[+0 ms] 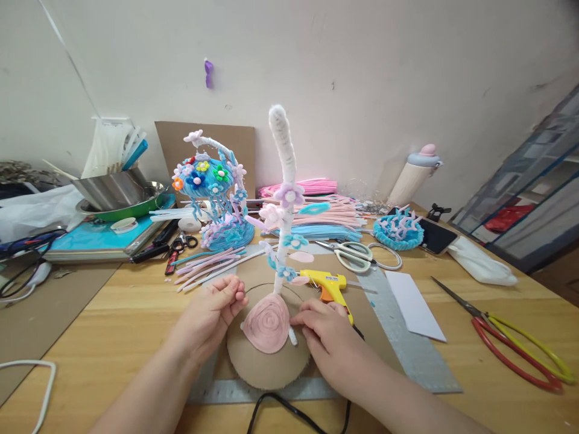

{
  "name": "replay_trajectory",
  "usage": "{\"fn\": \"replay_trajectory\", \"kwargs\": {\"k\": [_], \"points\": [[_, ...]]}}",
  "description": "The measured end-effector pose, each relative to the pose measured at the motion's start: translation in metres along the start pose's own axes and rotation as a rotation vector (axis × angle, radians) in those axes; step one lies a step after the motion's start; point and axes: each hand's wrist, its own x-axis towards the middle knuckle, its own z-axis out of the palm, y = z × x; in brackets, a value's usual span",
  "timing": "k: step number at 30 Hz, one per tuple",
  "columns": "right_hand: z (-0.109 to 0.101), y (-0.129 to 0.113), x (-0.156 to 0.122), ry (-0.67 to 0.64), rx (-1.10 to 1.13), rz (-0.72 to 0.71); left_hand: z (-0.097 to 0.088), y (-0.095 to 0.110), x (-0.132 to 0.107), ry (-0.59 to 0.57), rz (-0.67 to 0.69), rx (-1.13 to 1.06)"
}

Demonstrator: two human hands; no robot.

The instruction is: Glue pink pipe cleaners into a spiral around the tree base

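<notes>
A round cardboard base [266,371] carries a flat pink coil [266,322] wound in a spiral. Behind the coil rises a white fuzzy stem [283,144] with lilac, pink and blue flowers and leaves; a short white end [293,336] sticks out at the coil's right. At the base's left edge my left hand [217,307] is closed in a pinch, and whatever its fingertips hold, if anything, cannot be made out. My right hand [335,343] rests on the base's right side, fingers stretched toward the coil, index fingertip at its edge.
A yellow glue gun [330,286] lies just beyond my right hand, its black cord [294,410] in front. Large red-and-yellow-handled scissors [511,349] lie right, near a white card [414,304]. Behind stand pipe-cleaner bundles [316,217] and a blue flowered ornament [208,178].
</notes>
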Motion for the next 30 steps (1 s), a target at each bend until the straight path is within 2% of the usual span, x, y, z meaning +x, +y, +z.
{"fn": "replay_trajectory", "kwargs": {"k": [4, 11, 16, 26, 30], "points": [[-0.0001, -0.0002, 0.0015, -0.010, 0.000, -0.003, 0.0038, -0.0021, -0.0045, -0.106, -0.078, 0.030], [0.0009, 0.0007, 0.0021, -0.013, -0.008, -0.009, 0.0061, -0.0014, -0.0094, -0.166, -0.127, 0.034], [0.0010, 0.0009, 0.0015, -0.010, -0.018, 0.010, 0.0068, -0.0003, -0.0100, -0.208, -0.107, 0.065], [0.0018, 0.0029, 0.0019, -0.003, -0.007, -0.006, 0.0069, -0.0023, -0.0079, -0.222, -0.087, 0.111], [0.0010, 0.0017, 0.0018, -0.010, -0.003, -0.008, 0.0066, -0.0033, -0.0080, -0.188, -0.073, 0.109]]}}
